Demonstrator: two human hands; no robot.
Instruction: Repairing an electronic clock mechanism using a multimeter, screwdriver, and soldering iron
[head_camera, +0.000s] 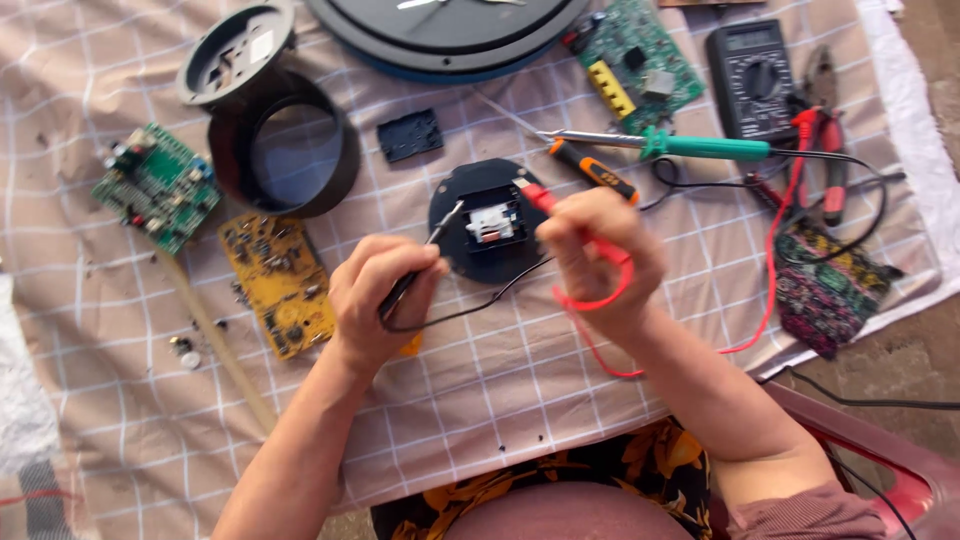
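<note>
Two hands work over a round black plastic disc (487, 222) on checked cloth (480, 390). Left hand (380, 295) pinches a black probe (425, 255); right hand (600, 255) closes around a red probe (545, 200). Nearby: yellow circuit board (280, 280), orange-handled screwdriver (592, 170), green-handled soldering iron (680, 146), black multimeter (752, 78).

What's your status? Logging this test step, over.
Left hand grips black probe; right hand grips red probe. Both tips on black round part. Orange-handled screwdriver lies close behind.
</note>
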